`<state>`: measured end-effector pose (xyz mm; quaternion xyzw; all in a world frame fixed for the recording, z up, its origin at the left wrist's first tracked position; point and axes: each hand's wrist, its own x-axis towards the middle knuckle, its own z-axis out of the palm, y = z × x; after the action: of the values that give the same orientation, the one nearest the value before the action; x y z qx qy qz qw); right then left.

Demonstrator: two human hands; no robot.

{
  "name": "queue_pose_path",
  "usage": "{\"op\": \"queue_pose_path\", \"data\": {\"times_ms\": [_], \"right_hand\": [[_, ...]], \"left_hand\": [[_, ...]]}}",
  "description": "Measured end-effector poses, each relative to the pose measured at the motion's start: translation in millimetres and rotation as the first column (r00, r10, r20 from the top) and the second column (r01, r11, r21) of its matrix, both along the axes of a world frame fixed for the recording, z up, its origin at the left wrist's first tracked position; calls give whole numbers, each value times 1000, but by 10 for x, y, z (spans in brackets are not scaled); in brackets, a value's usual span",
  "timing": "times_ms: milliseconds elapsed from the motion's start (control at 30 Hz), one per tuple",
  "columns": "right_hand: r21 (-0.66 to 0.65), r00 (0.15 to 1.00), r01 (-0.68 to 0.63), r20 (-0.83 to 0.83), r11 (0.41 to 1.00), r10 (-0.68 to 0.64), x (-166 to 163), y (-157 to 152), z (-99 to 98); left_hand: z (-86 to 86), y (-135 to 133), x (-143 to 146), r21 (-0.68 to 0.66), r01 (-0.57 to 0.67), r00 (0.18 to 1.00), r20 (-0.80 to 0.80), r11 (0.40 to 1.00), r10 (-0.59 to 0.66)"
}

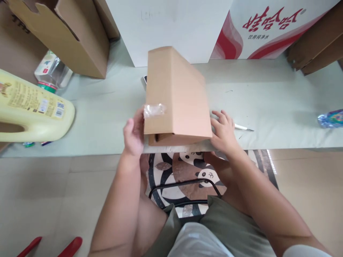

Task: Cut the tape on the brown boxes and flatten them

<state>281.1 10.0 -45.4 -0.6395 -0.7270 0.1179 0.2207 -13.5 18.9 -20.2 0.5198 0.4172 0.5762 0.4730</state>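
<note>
A brown cardboard box [187, 96] stands at the table's front edge, in the middle of the head view. Clear tape [154, 110] is stuck across its left face, and a narrow gap shows at its lower front edge. My left hand [134, 134] grips the box's left side, its fingers partly hidden behind it. On the other side, my right hand [223, 130] has its fingers spread, with the thumb side against or very near the box. Just right of that hand lies a slim white tool [242, 127] with a dark pointed tip.
White cartons [171, 32] line the back of the pale green table [268, 103]. At left are a yellow jug [34, 110], a clear bottle [53, 71] and an open cardboard box [80, 35]. A plastic bottle [332, 119] lies far right. Below is a panda-patterned mat [187, 171].
</note>
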Motion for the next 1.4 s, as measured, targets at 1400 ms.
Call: {"op": "queue_pose_path", "data": {"times_ms": [1400], "right_hand": [[56,461,244,-885,968,-65,-10,-21,142]], "left_hand": [[78,37,-15,-147,-282,951,-177,948,255]]}}
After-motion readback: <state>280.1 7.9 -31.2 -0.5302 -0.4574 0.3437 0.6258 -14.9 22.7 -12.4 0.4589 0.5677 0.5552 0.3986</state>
